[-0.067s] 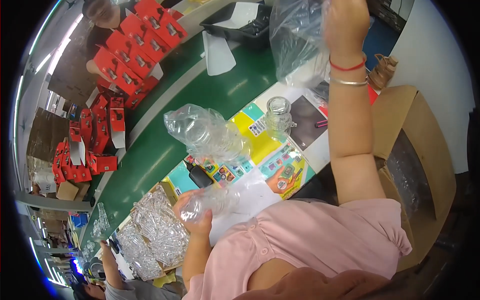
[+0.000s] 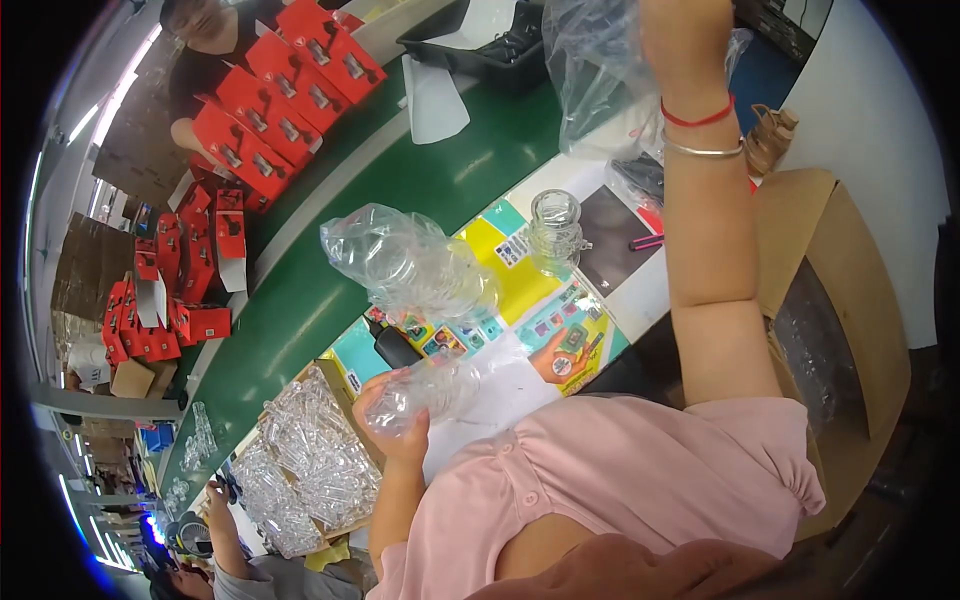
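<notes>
My left hand point(image 2: 395, 415) is wrapped round a clear, ridged bottle-like vessel point(image 2: 440, 385), its rounded end toward my palm, above a white sheet point(image 2: 490, 395). Stretched out to the far edge, my right hand point(image 2: 685, 45) is beside a large clear plastic bag point(image 2: 595, 85). Its fingers lie past the picture's top, so their grip is hidden. Between the hands, a nested row of clear plastic pieces point(image 2: 410, 260) lies on its side, partly in a clear wrap. A clear jar-shaped vessel point(image 2: 556, 230) stands on the colourful printed mat point(image 2: 520, 270).
A shallow carton of clear tubes point(image 2: 310, 460) sits at left, near a black bottle point(image 2: 396, 348). Beyond runs a green belt point(image 2: 300, 290) with a black tray point(image 2: 480, 50). Red boxes point(image 2: 285, 90) stand near a co-worker. An open cardboard box point(image 2: 850, 300) is at right.
My right hand has gone slightly farther toward the top edge, and the large bag's folds have shifted. The vessel in my left hand has turned a little.
</notes>
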Demonstrator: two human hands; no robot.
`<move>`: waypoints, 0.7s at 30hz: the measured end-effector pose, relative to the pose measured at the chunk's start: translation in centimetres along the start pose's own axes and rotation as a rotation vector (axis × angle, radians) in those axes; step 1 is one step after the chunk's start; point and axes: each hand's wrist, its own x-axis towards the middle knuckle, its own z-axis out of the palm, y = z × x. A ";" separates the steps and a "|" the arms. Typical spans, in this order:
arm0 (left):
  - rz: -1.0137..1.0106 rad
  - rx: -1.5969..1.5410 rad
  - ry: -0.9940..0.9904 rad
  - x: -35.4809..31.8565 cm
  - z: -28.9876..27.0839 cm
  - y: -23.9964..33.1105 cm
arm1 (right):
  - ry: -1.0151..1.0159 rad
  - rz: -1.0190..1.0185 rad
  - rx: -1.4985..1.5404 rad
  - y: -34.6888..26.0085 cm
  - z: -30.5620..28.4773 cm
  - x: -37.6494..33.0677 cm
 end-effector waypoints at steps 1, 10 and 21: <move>-0.025 0.015 -0.009 -0.4 0.5 -0.5 | 0.000 0.007 -0.002 0.1 0.2 0.4; -0.139 0.078 -0.193 0.5 0.6 0.7 | -0.624 -0.331 -0.640 0.5 1.0 -0.3; -0.013 -0.071 0.412 7.6 -3.0 7.3 | -0.921 -0.104 -0.558 2.0 1.7 -2.6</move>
